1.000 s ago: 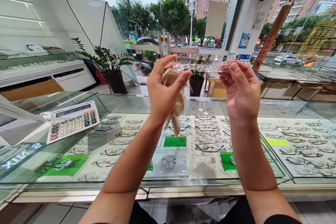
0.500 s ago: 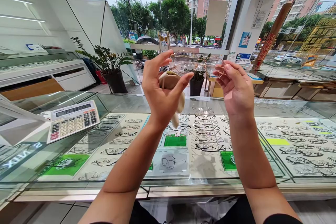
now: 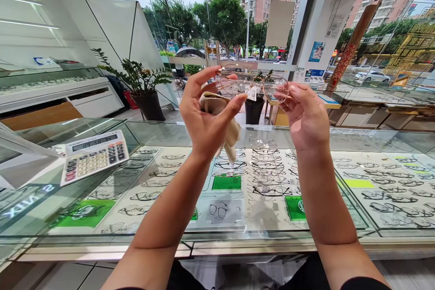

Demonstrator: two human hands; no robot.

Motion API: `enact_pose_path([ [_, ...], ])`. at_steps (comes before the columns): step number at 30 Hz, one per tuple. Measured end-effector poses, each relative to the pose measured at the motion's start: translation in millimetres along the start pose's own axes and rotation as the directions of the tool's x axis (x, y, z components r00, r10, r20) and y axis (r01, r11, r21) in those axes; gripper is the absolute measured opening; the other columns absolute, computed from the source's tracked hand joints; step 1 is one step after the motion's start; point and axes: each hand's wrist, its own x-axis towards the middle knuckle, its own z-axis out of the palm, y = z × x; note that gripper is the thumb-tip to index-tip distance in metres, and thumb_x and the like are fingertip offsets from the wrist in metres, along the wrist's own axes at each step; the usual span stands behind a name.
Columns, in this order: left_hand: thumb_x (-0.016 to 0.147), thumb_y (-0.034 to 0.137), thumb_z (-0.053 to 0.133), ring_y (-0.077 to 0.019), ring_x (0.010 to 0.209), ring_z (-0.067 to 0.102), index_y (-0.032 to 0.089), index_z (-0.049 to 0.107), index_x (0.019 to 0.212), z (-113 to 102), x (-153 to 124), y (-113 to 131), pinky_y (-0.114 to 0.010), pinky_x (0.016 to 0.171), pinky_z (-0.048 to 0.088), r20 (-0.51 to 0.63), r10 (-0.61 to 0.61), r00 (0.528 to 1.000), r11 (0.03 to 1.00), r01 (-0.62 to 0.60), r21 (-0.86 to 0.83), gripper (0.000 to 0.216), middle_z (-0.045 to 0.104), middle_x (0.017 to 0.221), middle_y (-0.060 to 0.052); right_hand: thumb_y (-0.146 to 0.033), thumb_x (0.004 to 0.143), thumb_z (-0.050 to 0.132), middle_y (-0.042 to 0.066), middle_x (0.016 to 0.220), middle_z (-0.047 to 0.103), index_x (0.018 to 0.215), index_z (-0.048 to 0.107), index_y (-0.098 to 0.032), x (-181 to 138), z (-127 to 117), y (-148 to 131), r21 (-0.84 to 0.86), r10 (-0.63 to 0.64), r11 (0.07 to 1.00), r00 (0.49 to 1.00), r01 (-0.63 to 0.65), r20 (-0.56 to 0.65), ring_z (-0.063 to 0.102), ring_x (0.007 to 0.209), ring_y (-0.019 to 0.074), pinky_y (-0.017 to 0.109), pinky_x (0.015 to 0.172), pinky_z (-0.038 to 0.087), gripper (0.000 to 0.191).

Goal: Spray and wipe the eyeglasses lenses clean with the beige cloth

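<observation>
A pair of thin gold-rimmed eyeglasses (image 3: 265, 97) is held up above the glass counter, lenses clear. My right hand (image 3: 308, 120) pinches its right end between thumb and fingers. At the left end, the index fingertip of my left hand (image 3: 203, 120) touches the frame, while the thumb points toward the lenses. A beige cloth (image 3: 232, 138) is bunched in my left hand's curled lower fingers and hangs down below the palm. Near the left thumb tip, a small whitish patch (image 3: 251, 94) shows at the glasses; I cannot tell if it is a tag.
Beneath my hands stands a glass display counter (image 3: 265, 233) with rows of eyeglasses (image 3: 268, 165) inside. A calculator (image 3: 97, 154) lies on top at left, beside a clear slanted panel (image 3: 27, 158). Potted plants (image 3: 149, 104) stand beyond the counter, before the window.
My left hand has shifted slightly left, and the glasses have tilted and moved a little left. More of the cloth hangs below my left hand. My right hand stays nearly in place.
</observation>
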Motion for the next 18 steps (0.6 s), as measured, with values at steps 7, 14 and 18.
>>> enact_pose_path([
  [7, 0.08, 0.062, 0.092, -0.0286, 0.118, 0.078, 0.032, 0.06, 0.128, 3.3, 3.8, -16.9, -0.036, 0.082, 0.065, -0.024, 0.093, 0.995, 0.995, -0.093, -0.026, 0.065, 0.075, 0.122, -0.005, -0.042, 0.084, 0.08, 0.001, 0.103, 0.083, 0.093, 0.077, -0.028, -2.5, 2.8, -3.9, 0.037, 0.04, 0.999, 0.999, -0.04, -0.002, 0.078, 0.1, 0.0198, 0.039, 0.1, 0.061, 0.017],
  [14, 0.077, 0.064, 0.093, -0.03, 0.122, 0.076, 0.032, 0.058, 0.135, 5.0, 0.0, -4.1, -0.038, 0.088, 0.062, -0.012, -0.1, 0.995, 0.988, 0.098, -0.116, 0.074, 0.075, 0.117, -0.005, -0.048, 0.088, 0.075, 0.005, 0.109, 0.082, 0.097, 0.075, -0.027, 0.2, -3.6, 0.9, -0.055, -0.029, 0.998, 0.998, 0.032, 0.063, 0.078, 0.108, 0.0231, 0.042, 0.098, 0.062, 0.023],
  [18, 0.08, 0.054, 0.095, -0.0226, 0.108, 0.078, 0.034, 0.062, 0.124, 5.8, -2.4, 4.6, -0.036, 0.087, 0.061, -0.014, -0.189, 0.982, 0.966, 0.184, -0.18, 0.058, 0.079, 0.113, -0.001, -0.054, 0.093, 0.068, 0.006, 0.117, 0.082, 0.106, 0.074, -0.029, -1.3, -6.9, -0.7, -0.126, -0.061, 0.989, 0.994, 0.072, 0.085, 0.078, 0.113, 0.0244, 0.043, 0.098, 0.062, 0.029],
])
